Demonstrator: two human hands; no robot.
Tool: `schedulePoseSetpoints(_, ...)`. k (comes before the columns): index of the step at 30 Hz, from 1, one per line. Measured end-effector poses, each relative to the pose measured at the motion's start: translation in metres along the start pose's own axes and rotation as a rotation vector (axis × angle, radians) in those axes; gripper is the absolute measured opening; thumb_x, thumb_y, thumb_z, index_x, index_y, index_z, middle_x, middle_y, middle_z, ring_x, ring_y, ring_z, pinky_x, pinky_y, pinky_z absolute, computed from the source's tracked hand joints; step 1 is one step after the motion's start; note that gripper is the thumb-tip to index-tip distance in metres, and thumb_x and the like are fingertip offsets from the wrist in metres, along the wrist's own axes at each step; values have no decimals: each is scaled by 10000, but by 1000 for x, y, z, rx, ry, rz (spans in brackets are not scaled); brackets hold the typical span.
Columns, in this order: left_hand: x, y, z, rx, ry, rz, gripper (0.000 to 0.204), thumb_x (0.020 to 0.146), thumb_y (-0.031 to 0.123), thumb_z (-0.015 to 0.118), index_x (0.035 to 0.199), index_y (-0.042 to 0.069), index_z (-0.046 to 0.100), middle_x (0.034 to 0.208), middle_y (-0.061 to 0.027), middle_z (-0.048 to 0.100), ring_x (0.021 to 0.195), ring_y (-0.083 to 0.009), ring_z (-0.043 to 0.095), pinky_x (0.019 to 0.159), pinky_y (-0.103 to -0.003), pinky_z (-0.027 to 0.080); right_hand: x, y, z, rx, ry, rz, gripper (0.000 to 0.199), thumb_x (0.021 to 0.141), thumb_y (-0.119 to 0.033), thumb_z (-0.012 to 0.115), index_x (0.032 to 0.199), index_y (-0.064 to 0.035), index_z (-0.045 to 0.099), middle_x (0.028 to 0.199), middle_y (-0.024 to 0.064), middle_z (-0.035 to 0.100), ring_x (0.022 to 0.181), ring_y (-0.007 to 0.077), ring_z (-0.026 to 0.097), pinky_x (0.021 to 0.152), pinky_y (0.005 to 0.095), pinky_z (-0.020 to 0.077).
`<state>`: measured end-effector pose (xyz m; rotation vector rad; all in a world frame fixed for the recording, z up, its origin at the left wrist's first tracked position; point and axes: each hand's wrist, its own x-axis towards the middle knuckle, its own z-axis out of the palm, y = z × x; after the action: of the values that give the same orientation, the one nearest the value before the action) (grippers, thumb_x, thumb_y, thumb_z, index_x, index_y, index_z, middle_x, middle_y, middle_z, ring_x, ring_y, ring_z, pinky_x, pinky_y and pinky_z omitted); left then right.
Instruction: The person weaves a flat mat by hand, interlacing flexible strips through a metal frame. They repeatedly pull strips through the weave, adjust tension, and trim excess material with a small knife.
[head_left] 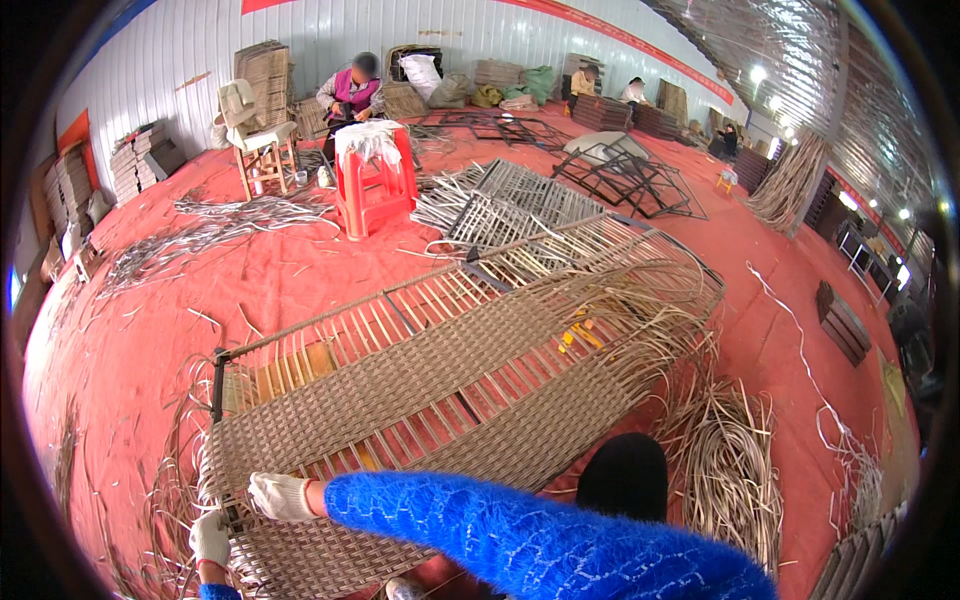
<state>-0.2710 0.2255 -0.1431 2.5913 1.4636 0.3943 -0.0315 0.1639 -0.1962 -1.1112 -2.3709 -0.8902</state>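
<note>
White corrugated wall (320, 32), red floor covering (130, 360), part-woven wicker panel (400, 378), gloved left hand (210, 540) and right hand (282, 497) at its end, grips unclear

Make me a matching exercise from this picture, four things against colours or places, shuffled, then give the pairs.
1. right sleeve
2. gloved left hand
3. plastic stool
4. woven panel

A. red, whitish material on top
B. brown, loose strip ends
C. fuzzy, bright blue
D. whitish, picture's lower left

Pairs: 1-C, 2-D, 3-A, 4-B
</note>
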Motion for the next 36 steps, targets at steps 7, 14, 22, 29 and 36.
schedulePoseSetpoints(7, 1, 1, -3, 48, -18, -14, 103, 670, 73, 615, 762, 78, 662, 706, -167, 612, 695, -342, 617, 592, -403, 449, 41, -6, 32, 211, -639, 28, 366, 814, -196, 493, 1025, 25, 694, 1100, 195, 634, 1029, 358, 563, 957, 465, 374)
schedulePoseSetpoints(14, 0, 3, -5, 13, -7, -2, 127, 668, 43, 617, 780, 74, 667, 721, -162, 623, 710, -347, 625, 620, -402, 466, -4, -6, -35, -91, -116, 95, 208, 834, -207, 500, 871, -46, 625, 801, 74, 536, 720, 205, 508, 654, 373, 386)
schedulePoseSetpoints(22, -4, 11, -8, -66, 8, -41, 106, 664, 9, 628, 763, 45, 636, 700, -172, 604, 673, -347, 606, 604, -387, 451, 1, -13, -48, -265, -87, 300, 230, 826, -209, 493, 882, -10, 593, 758, 85, 500, 671, 196, 496, 613, 358, 384)
schedulePoseSetpoints(29, -1, -7, 8, -83, 59, -26, 59, 682, 28, 582, 733, 36, 610, 683, -197, 578, 658, -373, 580, 581, -411, 428, -14, -4, -55, -142, -122, 221, 173, 805, -206, 532, 833, -52, 604, 759, 89, 526, 684, 209, 515, 619, 358, 387)
schedulePoseSetpoints(36, -3, -3, 8, -78, 85, 19, 104, 720, 29, 502, 728, 43, 605, 656, -177, 566, 617, -345, 561, 574, -390, 418, -22, 10, -61, -44, -183, 202, 140, 789, -195, 550, 788, -81, 631, 730, 55, 565, 684, 206, 553, 646, 374, 387)
